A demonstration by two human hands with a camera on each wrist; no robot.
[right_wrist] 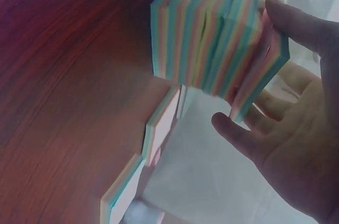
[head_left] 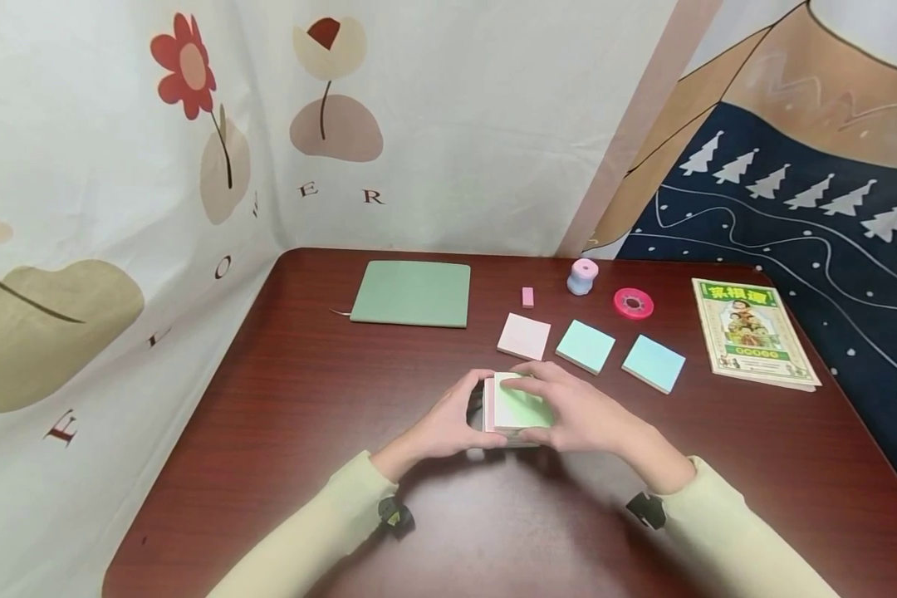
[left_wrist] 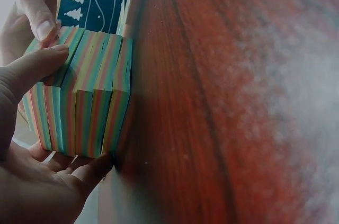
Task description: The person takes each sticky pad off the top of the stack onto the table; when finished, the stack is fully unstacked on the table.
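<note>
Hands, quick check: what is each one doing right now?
Left hand: fingers curled round the sticky note block, gripping its left side.
Right hand: fingers curled over the same block, gripping its top and right side.

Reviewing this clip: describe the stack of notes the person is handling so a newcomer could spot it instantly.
On the dark red-brown table, look at the near middle, just in front of the row of three thin pads. There the left hand and right hand hold the thick block of sticky notes between them. Unlike the flat single-colour pads, it is tall, with rainbow-striped edges and a green top sheet.
</note>
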